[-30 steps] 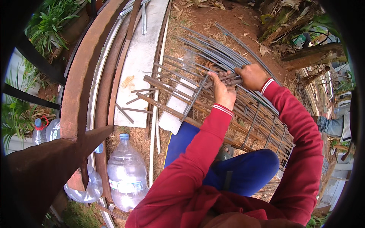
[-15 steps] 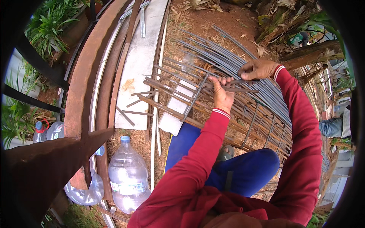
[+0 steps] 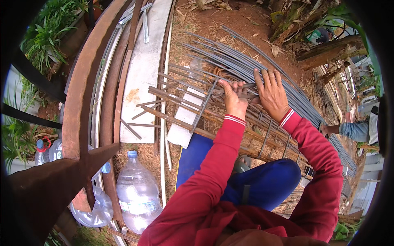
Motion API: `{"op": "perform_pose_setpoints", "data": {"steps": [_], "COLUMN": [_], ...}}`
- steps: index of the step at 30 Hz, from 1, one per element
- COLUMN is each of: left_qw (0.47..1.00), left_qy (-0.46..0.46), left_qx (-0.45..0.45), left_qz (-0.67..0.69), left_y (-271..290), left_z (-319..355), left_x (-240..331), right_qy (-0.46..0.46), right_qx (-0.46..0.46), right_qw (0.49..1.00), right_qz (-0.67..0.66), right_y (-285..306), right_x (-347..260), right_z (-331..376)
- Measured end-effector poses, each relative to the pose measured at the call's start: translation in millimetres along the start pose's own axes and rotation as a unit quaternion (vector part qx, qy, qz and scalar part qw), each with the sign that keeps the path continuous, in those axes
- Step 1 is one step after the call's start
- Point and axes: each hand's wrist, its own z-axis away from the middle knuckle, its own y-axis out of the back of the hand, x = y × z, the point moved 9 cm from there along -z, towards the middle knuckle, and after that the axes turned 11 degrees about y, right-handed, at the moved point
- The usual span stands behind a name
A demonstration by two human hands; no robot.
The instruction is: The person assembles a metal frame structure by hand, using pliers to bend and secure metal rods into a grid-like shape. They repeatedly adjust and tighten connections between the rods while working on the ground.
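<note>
My left hand (image 3: 235,100) is closed around dark metal pincers (image 3: 248,91), whose two handles show to the right of the fist. The jaw end lies at a square steel tie (image 3: 204,107) on a long rebar cage (image 3: 246,135); the exact contact is hidden. Just to the right, my right hand (image 3: 271,93) is spread with its fingers stretched out and its back up. Its thumb is close to the handle ends; I cannot tell whether they touch. The cage's rusty bars run from the left across in front of my blue-clad knees.
Loose grey rebars (image 3: 230,55) lie beyond the cage. A white block (image 3: 180,133) sits beneath its left end. Short rods rest on a pale board (image 3: 139,82). Large plastic bottles (image 3: 137,197) stand left, beside a brown metal frame (image 3: 76,98). Another person's arm (image 3: 349,128) shows far right.
My right hand has moved left and opened from a pinch into spread fingers. My left hand keeps its grip. The view has shifted slightly, and another person's hand now shows at the right.
</note>
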Motion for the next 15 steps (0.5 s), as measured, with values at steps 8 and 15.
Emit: {"op": "perform_pose_setpoints", "data": {"steps": [8, 15], "left_qw": [0.996, 1.000], "left_qy": [0.044, -0.006], "left_qx": [0.067, -0.002], "left_qz": [0.028, 0.005], "left_y": [1, -3], "left_z": [-7, 0], "left_x": [-4, 4], "right_qy": [0.090, 0.120], "right_qx": [0.045, 0.008], "right_qw": [0.995, 0.978], "right_qz": [-0.015, -0.169], "right_y": [-37, -59], "right_x": [-3, 11], "right_z": [-16, -23]}}
